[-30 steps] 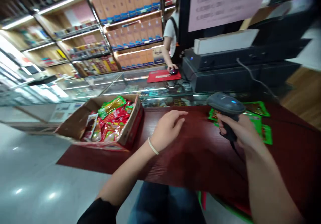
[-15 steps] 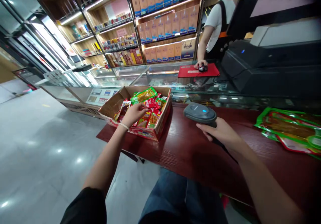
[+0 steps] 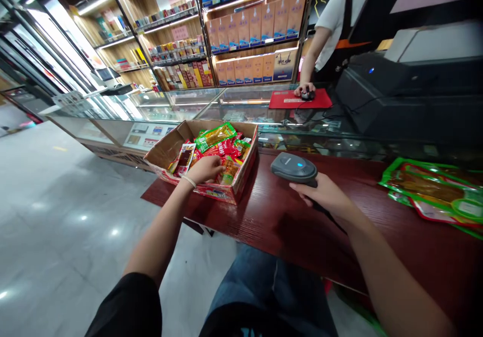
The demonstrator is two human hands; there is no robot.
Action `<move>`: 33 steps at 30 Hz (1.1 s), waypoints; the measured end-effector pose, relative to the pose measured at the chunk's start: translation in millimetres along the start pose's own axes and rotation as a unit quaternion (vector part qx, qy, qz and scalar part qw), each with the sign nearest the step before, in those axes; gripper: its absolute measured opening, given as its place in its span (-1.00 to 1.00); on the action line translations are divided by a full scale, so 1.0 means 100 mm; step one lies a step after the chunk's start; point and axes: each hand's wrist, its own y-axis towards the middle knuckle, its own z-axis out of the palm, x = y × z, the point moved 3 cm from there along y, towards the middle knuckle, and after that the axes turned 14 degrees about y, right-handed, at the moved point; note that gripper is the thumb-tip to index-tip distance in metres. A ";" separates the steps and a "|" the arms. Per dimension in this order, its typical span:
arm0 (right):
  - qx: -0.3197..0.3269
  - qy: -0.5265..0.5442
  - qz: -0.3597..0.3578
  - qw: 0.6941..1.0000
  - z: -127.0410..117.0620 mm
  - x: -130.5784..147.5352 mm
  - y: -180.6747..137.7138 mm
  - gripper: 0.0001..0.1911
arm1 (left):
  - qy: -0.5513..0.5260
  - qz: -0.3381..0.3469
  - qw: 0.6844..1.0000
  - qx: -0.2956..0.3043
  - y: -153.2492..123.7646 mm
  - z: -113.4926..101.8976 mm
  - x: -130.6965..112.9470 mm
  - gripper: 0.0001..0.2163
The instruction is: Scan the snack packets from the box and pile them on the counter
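My left hand [image 3: 207, 169] is inside a cardboard box [image 3: 237, 196], its fingers curled down and closed on a snack packet [image 3: 229, 170] near the box's front right corner. The fingertips are partly hidden. Several red, green and yellow snack packets [image 3: 217, 137] fill the box, a long green-edged one on top. A dark packet with a white top [image 3: 185, 158] leans at the left. My right hand [image 3: 320, 191] grips the handle of a grey barcode scanner [image 3: 294, 167], held above the table with its blue light on.
The box stands on a dark red wooden table [image 3: 264, 216]. Green-edged snack packets [image 3: 433, 186] lie in a pile at the right. Beyond is a glass display counter [image 3: 234, 110], where a co-worker's hand [image 3: 305, 90] rests on a mouse over a red mat [image 3: 281, 100]. Dark equipment [image 3: 407, 100] stands at the right.
My left hand has curled its fingers and closed among the packets in the box. My right hand still holds the scanner, at about the same place. The view has shifted slightly.
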 end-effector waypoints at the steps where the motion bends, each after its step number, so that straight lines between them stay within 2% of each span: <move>1: 0.000 -0.003 -0.001 1.000 -0.01 0.01 -0.01 -0.68 | -0.008 -0.018 0.999 -0.026 -0.03 -0.03 0.02 -0.79; 4: -0.009 -0.006 0.001 1.000 -0.07 0.05 -0.05 -0.68 | -0.022 -0.077 0.990 -0.120 -0.12 -0.13 0.05 -0.76; 8: -0.040 0.007 0.009 0.999 -0.20 0.06 -0.13 -0.67 | -0.036 -0.112 0.973 -0.197 -0.21 -0.26 -0.01 -0.77; 12: -0.049 0.018 0.003 0.999 -0.36 0.03 -0.22 -0.66 | -0.061 -0.157 0.942 -0.290 -0.24 -0.42 -0.10 -0.80; 17: -0.081 0.006 0.005 0.997 -0.59 -0.02 -0.31 -0.66 | -0.063 -0.138 0.914 -0.376 -0.22 -0.64 -0.35 -0.85; 20: -0.093 0.000 0.006 0.996 -0.73 -0.05 -0.36 -0.66 | -0.132 -0.102 0.880 -0.444 -0.24 -0.74 -0.63 -0.82; 22: -0.106 0.006 0.006 0.994 -0.83 -0.08 -0.39 -0.65 | -0.206 -0.058 0.864 -0.456 -0.21 -0.73 -0.88 -0.78; 23: -0.114 0.009 0.007 0.993 -0.89 -0.10 -0.40 -0.65 | -0.246 -0.033 0.860 -0.445 -0.18 -0.69 -1.02 -0.76; 25: -0.132 0.014 0.007 0.991 -1.00 -0.14 -0.44 -0.64 | -0.321 0.011 0.865 -0.386 -0.06 -0.50 -1.30 -0.76; 29: -0.172 0.031 0.008 0.985 -1.19 -0.19 -0.52 -0.61 | -0.436 0.022 0.882 -0.177 0.29 0.22 -1.76 -0.81; 31: -0.189 0.039 0.016 0.981 -1.25 -0.21 -0.56 -0.60 | -0.505 0.000 0.858 -0.092 0.45 0.61 -1.90 -0.80; 33: -0.201 0.039 0.024 0.979 -1.28 -0.25 -0.60 -0.61 | -0.580 -0.017 0.814 -0.016 0.58 0.92 -1.98 -0.76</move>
